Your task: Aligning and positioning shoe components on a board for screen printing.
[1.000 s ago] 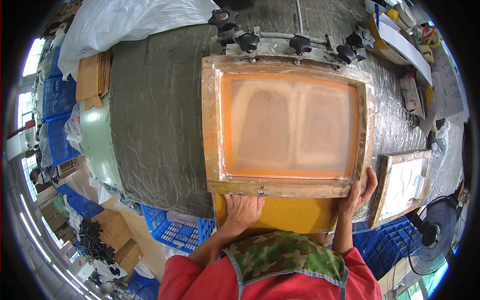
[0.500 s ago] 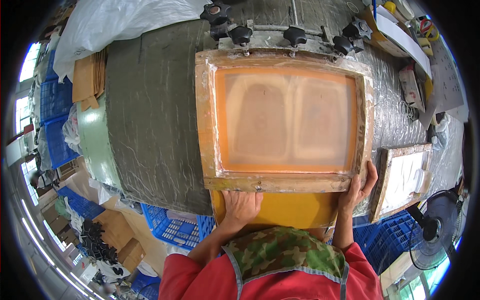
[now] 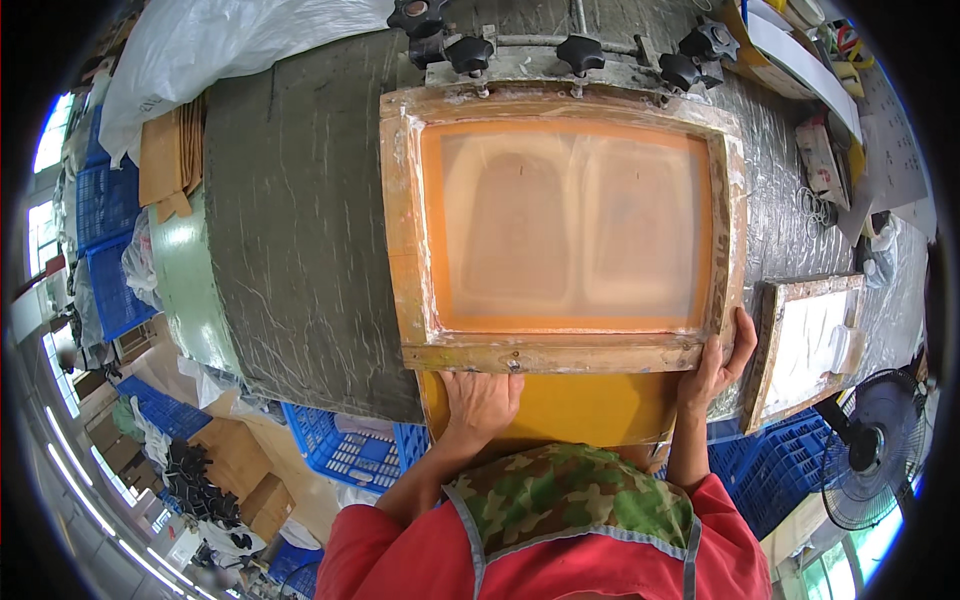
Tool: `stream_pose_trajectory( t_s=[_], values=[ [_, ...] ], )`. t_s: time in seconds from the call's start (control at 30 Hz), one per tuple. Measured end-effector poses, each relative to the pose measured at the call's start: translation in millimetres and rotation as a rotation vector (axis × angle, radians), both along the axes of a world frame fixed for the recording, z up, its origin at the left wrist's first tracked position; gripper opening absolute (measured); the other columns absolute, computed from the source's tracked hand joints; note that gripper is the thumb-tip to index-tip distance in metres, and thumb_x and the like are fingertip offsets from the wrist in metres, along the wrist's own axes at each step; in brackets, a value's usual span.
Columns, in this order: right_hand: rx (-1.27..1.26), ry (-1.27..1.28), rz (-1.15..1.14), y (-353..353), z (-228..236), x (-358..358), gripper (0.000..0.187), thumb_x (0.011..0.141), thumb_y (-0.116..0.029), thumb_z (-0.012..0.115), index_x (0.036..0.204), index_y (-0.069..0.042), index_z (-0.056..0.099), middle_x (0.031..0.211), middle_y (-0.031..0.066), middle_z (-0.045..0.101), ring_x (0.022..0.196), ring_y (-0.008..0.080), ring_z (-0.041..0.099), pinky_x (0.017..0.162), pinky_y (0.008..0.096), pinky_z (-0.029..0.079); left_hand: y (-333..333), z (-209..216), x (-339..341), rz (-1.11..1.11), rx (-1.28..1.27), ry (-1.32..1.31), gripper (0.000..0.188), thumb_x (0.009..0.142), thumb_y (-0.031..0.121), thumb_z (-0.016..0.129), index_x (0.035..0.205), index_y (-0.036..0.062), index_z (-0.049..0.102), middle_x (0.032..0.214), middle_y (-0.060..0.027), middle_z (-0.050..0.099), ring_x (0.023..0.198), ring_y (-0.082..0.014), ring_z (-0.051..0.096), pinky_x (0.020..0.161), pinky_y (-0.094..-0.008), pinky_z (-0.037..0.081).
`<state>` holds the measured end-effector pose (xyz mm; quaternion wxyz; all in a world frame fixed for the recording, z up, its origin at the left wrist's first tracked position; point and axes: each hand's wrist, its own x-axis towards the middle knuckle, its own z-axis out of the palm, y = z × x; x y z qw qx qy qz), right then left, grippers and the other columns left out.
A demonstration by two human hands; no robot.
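A wooden-framed printing screen (image 3: 560,355) lies in front of me, with orange borders and pale mesh showing two rounded panel shapes. My right hand (image 3: 718,370) grips its near right corner, thumb and fingers about the wood. At the near rail, left of its middle, my left hand (image 3: 482,403) reaches in with the back of the hand up. Its fingertips are hidden under the rail, so I cannot tell whether they hold anything. Below the screen a yellow-brown board (image 3: 590,408) shows between my hands. Black star knobs (image 3: 580,54) stand on a clamp bar (image 3: 530,72) along the far rail.
The dark, scuffed table (image 3: 300,230) stretches to the left. A smaller wooden frame (image 3: 770,345) lies at right, near a black fan (image 3: 866,447). Blue crates (image 3: 345,450) stand below the table edge. Plastic sheeting (image 3: 230,50) covers the far left; a cardboard box (image 3: 765,65) sits far right.
The whole view has shifted slightly, so everything sits a little higher in the picture. Both hands keep their places at the screen's near edge.
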<state>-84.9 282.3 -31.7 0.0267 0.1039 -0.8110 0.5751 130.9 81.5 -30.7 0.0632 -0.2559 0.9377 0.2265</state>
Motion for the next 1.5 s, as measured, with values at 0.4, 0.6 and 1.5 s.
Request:
stream_pose_trajectory(
  t_s=[0.4,0.6,1.5],
  values=[
    [-0.014,0.004,-0.029,-3.4,2.6,-1.5,0.049,0.085,-0.017,0.057,0.128,0.003,0.044,0.129,0.0163,0.047,0.120,0.0246,0.044,0.105,0.0386,0.031,-1.8,1.6,-2.0,-0.011,0.005,0.001,0.050,0.087,0.028,0.051,0.128,-0.0004,0.049,0.137,-0.0274,0.035,0.131,-0.0480,0.022,0.104,-0.0671,0.006],
    [0.062,0.026,-0.011,-2.2,2.1,-0.9,0.048,0.089,-0.019,0.053,0.129,0.005,0.043,0.130,0.0149,0.046,0.121,0.0235,0.043,0.105,0.0364,0.029,-2.1,4.9,0.1,-0.020,0.032,-0.015,0.048,0.086,0.027,0.053,0.125,-0.0018,0.050,0.133,-0.0276,0.037,0.128,-0.0483,0.025,0.104,-0.0669,0.008],
    [0.089,-0.057,-0.009,-8.6,2.6,-4.9,0.043,0.089,-0.006,0.052,0.130,0.003,0.044,0.131,0.0133,0.047,0.124,0.0224,0.043,0.106,0.0349,0.029,0.7,24.4,15.5,-0.087,0.004,0.217,0.057,0.079,0.017,0.063,0.131,0.0013,0.048,0.136,-0.0136,0.041,0.128,-0.0357,0.034,0.107,-0.0559,0.022]
  ],
)
